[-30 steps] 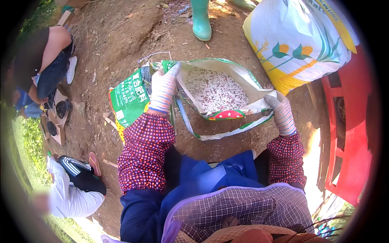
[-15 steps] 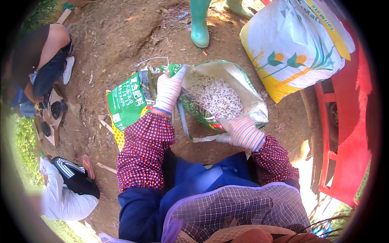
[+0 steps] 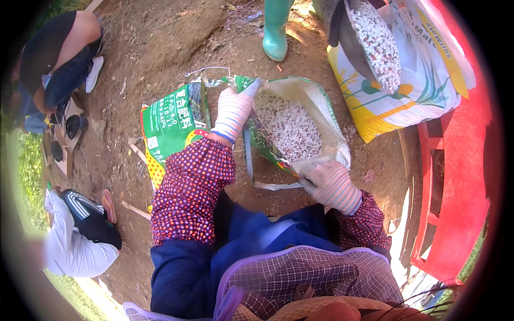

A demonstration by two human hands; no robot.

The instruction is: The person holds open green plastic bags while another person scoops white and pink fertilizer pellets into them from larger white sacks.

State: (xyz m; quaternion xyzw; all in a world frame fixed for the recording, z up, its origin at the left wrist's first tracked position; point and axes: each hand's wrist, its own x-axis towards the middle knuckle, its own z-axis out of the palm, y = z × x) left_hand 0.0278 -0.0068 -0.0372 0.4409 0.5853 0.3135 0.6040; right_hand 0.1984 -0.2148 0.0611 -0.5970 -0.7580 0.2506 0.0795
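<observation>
An open woven sack [image 3: 331, 128] stands in front of me, holding white and reddish granules [image 3: 292, 128]. My left hand [image 3: 234, 112], in a striped knit glove, is closed on the far left part of its rim. My right hand [image 3: 331, 184], gloved alike, pinches the near right rim. A carry strap [image 3: 276, 186] loops out from the sack's near side. Beside my left forearm lies a green and yellow printed bag [image 3: 166, 120]. At the upper right a co-worker's dark-gloved hand [image 3: 335, 24] holds a dark container [image 3: 360, 48] heaped with the same kind of granules, tilted toward me.
A large white and yellow sack [image 3: 423, 99] leans by a red metal frame [image 3: 460, 187] on the right. The co-worker's green boot [image 3: 275, 40] stands beyond my sack. Two people crouch or sit at the left, near flattened cardboard [image 3: 69, 144]. Sticks lie on the dirt [image 3: 139, 64].
The co-worker's container of granules has come into view at the upper right, over the white sack. My right hand has shifted slightly along the rim; my left keeps its hold.
</observation>
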